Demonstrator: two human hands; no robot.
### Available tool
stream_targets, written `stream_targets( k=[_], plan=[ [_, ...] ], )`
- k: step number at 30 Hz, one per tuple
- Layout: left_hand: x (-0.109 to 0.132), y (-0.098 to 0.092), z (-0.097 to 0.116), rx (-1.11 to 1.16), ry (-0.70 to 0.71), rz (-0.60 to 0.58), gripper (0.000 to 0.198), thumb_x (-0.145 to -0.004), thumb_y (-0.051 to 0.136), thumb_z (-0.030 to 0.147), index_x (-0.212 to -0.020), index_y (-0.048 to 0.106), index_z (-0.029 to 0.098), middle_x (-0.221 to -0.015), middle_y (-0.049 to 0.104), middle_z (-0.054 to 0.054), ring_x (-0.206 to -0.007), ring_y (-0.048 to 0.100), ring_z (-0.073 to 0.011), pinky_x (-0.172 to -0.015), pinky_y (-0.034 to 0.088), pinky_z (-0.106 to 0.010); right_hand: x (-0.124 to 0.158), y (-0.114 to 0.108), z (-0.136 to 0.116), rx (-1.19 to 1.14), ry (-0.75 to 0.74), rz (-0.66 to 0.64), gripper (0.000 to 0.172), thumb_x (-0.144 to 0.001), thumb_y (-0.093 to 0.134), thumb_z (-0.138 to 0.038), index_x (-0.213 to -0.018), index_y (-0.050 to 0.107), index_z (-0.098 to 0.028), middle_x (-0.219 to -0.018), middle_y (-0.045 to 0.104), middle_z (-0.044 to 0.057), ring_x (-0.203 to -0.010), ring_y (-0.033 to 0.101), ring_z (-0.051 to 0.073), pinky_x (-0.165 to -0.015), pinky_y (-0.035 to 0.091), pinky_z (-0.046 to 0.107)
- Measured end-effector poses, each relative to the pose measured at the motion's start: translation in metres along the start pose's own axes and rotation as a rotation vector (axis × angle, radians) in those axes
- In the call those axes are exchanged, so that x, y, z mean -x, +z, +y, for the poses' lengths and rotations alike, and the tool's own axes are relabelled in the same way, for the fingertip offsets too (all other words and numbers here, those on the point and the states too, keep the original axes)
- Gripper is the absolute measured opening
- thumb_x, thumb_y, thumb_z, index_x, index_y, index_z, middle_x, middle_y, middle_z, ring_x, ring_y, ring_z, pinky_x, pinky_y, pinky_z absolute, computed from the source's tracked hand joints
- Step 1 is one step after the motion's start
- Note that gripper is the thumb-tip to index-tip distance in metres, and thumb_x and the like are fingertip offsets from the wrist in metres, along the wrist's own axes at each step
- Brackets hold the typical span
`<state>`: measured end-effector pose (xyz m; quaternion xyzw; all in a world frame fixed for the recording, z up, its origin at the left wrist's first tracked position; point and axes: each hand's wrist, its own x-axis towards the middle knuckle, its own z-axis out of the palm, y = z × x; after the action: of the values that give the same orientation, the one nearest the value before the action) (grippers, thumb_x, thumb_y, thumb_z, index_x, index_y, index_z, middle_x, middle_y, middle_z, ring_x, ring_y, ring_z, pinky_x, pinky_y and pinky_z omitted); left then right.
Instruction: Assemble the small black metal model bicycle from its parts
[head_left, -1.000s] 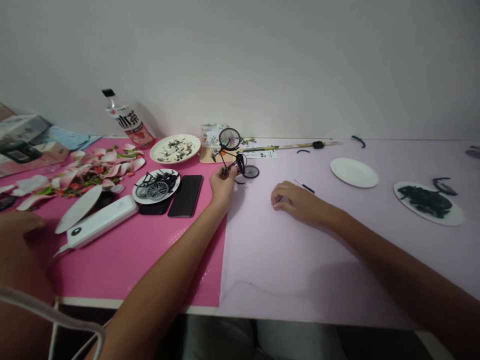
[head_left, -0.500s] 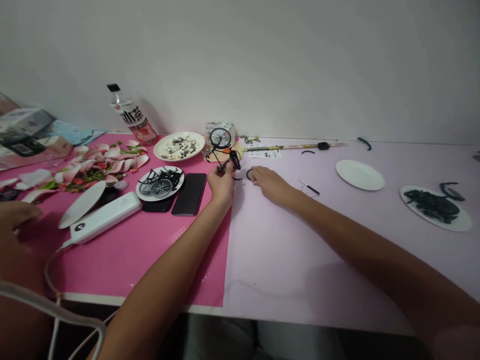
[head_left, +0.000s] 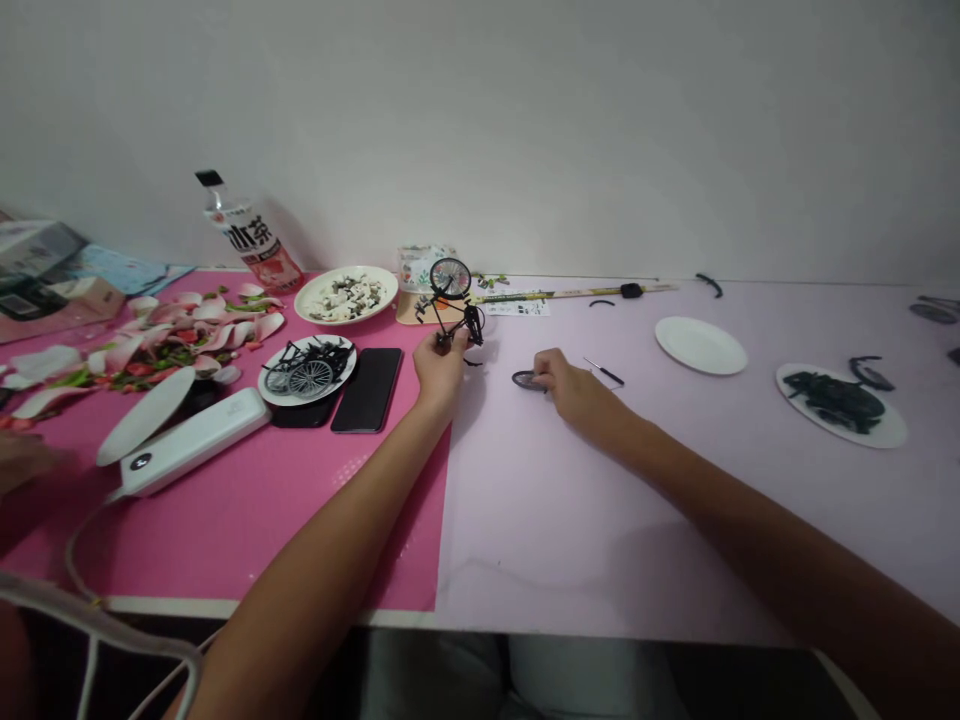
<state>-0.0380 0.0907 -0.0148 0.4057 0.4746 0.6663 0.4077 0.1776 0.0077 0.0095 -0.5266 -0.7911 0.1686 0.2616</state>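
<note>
My left hand (head_left: 441, 366) is closed around the lower end of a small black model bicycle frame (head_left: 448, 315), held upright with a spoked wheel (head_left: 450, 279) at its top. To the right, over the pale lilac surface, my right hand (head_left: 559, 378) pinches the edge of a separate model bicycle wheel (head_left: 527, 380), which lies nearly flat. Just beyond that hand is a small screwdriver (head_left: 606, 372). A short dark curved piece lies beside my left hand.
A plate of black bicycle parts (head_left: 341, 388), a phone (head_left: 367, 390) and a white power bank (head_left: 195, 440) are on the left. White plate (head_left: 701, 346) and a plate of dark parts (head_left: 892, 430) stand right. A bottle (head_left: 259, 240) leans near the wall. Another person's hand (head_left: 26, 465) is far left.
My right hand has moved right and slightly nearer, bringing the loose wheel away from the bicycle frame. My left hand still holds the frame. The view has shifted slightly.
</note>
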Motion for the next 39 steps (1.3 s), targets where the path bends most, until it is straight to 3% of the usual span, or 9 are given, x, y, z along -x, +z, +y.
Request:
stream_targets(
  k=[2,6,10,15,24,39],
  plan=[
    [0.001,0.0,0.0,-0.007,0.0,-0.019,0.022,-0.082,0.082,0.031,-0.094,0.076,0.014,-0.087,0.078,-0.008,-0.083,0.075,-0.0206,-0.084,0.058,-0.032,0.005,-0.005,0.001,-0.141,0.09,0.041,0.011,-0.108,0.04,-0.035,-0.109,0.047,-0.027,-0.083,0.069,0.002,-0.067,0.059,0.021,-0.066,0.042,0.032],
    [0.004,-0.001,0.001,-0.017,0.002,-0.064,0.025,-0.082,0.083,0.033,-0.094,0.075,0.014,-0.09,0.079,-0.009,-0.086,0.076,-0.0218,-0.084,0.059,-0.032,0.011,-0.006,0.008,-0.288,0.078,0.059,0.011,-0.107,0.044,-0.037,-0.106,0.048,-0.027,-0.088,0.069,0.003,-0.078,0.061,0.022,-0.074,0.047,0.035],
    [0.009,0.001,0.002,-0.042,0.024,-0.1,0.027,-0.081,0.084,0.033,-0.099,0.076,0.013,-0.095,0.08,-0.01,-0.088,0.076,-0.0221,-0.088,0.059,-0.034,0.012,0.0,0.018,-0.171,-0.004,0.079,0.007,-0.1,0.055,-0.028,-0.097,0.059,-0.024,-0.097,0.066,0.008,-0.091,0.061,0.026,-0.085,0.051,0.041],
    [0.017,0.006,0.002,-0.055,0.053,-0.146,0.027,-0.081,0.083,0.031,-0.101,0.075,0.014,-0.098,0.081,-0.011,-0.089,0.076,-0.0221,-0.086,0.059,-0.033,0.011,-0.004,0.022,-0.055,-0.209,0.148,0.01,-0.1,0.063,-0.025,-0.091,0.067,-0.024,-0.103,0.075,0.01,-0.107,0.06,0.031,-0.101,0.049,0.05],
    [0.033,0.012,0.004,-0.099,0.051,-0.22,0.02,-0.084,0.08,0.028,-0.099,0.077,0.015,-0.095,0.081,-0.01,-0.086,0.075,-0.0216,-0.08,0.057,-0.031,0.019,-0.014,0.016,-0.047,-0.342,0.022,0.022,-0.105,0.061,-0.029,-0.091,0.078,-0.025,-0.092,0.078,0.007,-0.099,0.064,0.028,-0.091,0.053,0.046],
    [0.038,0.013,0.004,-0.122,0.06,-0.268,0.018,-0.084,0.08,0.026,-0.098,0.078,0.016,-0.096,0.081,-0.01,-0.085,0.073,-0.0208,-0.08,0.056,-0.031,0.02,-0.013,0.01,0.055,-0.393,-0.007,0.028,-0.107,0.056,-0.03,-0.101,0.082,-0.024,-0.097,0.079,0.01,-0.1,0.065,0.028,-0.09,0.055,0.047]
  ],
)
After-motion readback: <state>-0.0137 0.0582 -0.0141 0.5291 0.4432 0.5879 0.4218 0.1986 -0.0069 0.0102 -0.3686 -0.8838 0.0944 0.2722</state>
